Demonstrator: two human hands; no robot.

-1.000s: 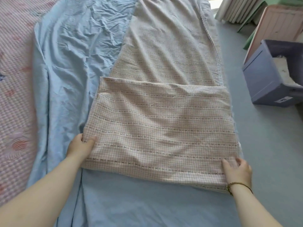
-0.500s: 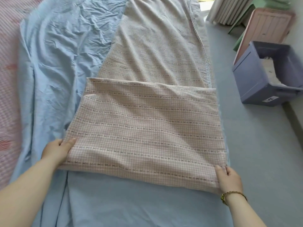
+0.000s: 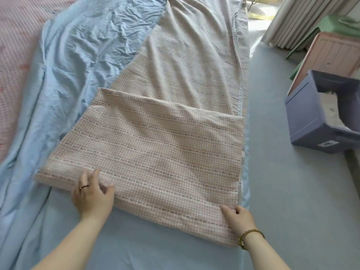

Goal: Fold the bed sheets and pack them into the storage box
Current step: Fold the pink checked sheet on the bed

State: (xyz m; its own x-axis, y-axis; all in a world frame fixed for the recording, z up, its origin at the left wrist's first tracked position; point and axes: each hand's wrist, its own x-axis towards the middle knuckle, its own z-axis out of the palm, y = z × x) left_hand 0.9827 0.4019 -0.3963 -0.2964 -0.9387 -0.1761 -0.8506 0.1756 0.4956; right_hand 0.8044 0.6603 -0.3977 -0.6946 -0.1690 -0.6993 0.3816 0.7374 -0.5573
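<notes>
A pink checked sheet [image 3: 155, 152] is seen laid lengthwise over a crumpled blue sheet [image 3: 78, 55], its near end doubled back into a flat folded panel. The panel's near edge is pressed by the left hand [image 3: 92, 195], fingers spread flat, while its near right corner is pinched by the right hand [image 3: 237, 217], thumb on top. To the right, an open purple storage box [image 3: 303, 114] holding something white is seen, with a pink lid [image 3: 335, 53] leaned behind it.

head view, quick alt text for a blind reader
A left hand rests flat and a right hand grips the corner at the near edge of a partly folded pink checked sheet on a blue sheet. An open purple storage box stands to the right.
</notes>
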